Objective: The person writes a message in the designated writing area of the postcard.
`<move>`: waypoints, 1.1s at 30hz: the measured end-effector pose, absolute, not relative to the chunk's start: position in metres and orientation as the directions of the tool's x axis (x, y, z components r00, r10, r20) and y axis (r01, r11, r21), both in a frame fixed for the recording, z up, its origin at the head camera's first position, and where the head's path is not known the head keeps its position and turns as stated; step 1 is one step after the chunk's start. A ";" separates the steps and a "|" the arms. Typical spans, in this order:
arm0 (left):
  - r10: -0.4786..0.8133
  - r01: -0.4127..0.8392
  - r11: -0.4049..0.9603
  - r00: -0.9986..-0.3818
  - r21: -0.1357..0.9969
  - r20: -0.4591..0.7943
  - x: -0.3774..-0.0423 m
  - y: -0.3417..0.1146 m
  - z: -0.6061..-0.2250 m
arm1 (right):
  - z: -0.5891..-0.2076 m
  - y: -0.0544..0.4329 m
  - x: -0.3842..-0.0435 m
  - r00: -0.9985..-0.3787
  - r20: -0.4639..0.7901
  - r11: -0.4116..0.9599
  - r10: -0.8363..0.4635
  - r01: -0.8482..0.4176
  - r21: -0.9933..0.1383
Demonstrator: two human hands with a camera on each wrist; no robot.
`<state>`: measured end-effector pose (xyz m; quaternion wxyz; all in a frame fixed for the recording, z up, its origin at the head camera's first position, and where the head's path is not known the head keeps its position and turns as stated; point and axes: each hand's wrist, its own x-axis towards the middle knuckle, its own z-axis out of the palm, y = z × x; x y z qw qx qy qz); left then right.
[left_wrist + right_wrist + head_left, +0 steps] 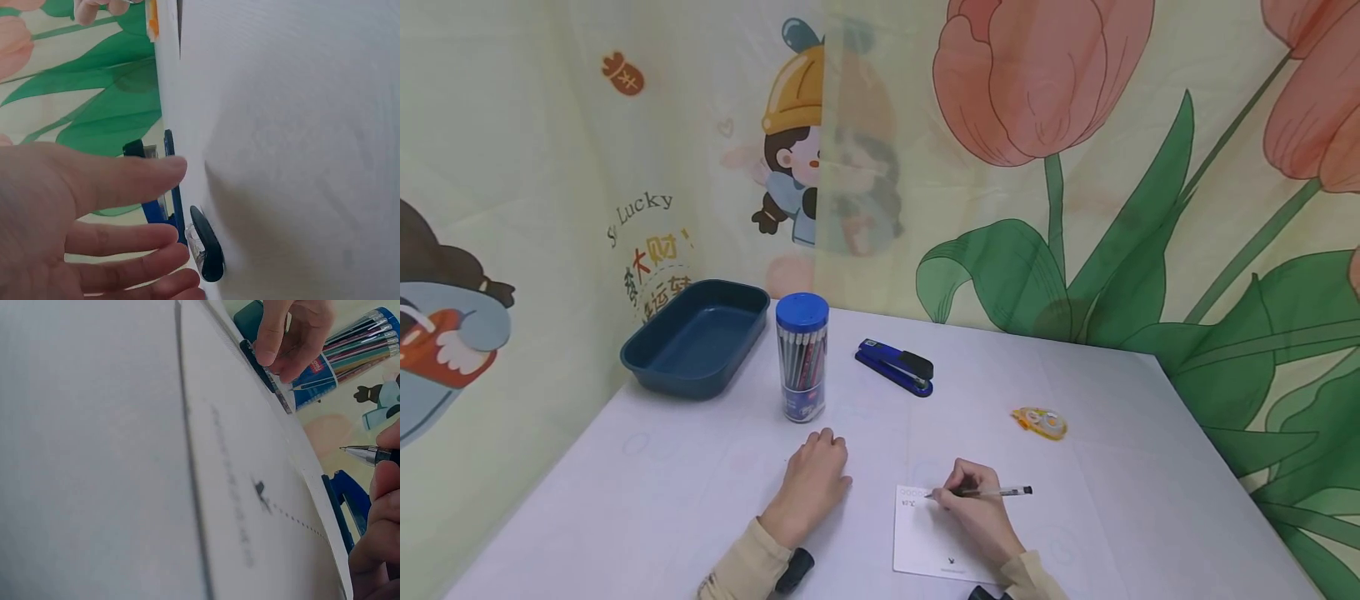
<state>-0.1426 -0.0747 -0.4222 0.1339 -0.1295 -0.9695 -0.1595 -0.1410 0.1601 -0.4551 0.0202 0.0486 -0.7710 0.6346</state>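
My right hand (pixel 981 508) grips a black-capped clear pen (pixel 1011 491), its tip close to the top of a white note sheet (pixel 925 542). I cannot tell whether the tip touches the paper. Small handwritten marks stand near the sheet's top left, below a row of printed circles. In the right wrist view the pen's metal tip (pixel 359 452) points left from the fingers. My left hand (pixel 808 487) rests on the table left of the sheet, nearest the pencil tub (pixel 801 358), its fingers loosely bent and holding nothing. Pencils fill the clear tub under a blue lid.
A blue stapler (pixel 895 367) lies beyond the hands. To its right is a yellow correction tape (pixel 1040 422). At the back left stands a dark blue tray (pixel 673 385). A printed curtain (pixel 880 275) borders the white table (pixel 1135 500) at the back.
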 end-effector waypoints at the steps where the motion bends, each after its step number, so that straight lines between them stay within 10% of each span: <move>1: 0.198 0.288 0.916 -0.930 0.280 0.310 -0.143 -0.075 -0.423 | -0.455 0.160 -0.141 -0.995 0.091 0.191 -0.049 -0.098 -0.977; 33: 0.208 0.307 0.899 -0.926 0.313 0.314 -0.144 -0.074 -0.428 | -0.456 0.163 -0.141 -0.990 0.108 0.132 -0.090 -0.119 -0.984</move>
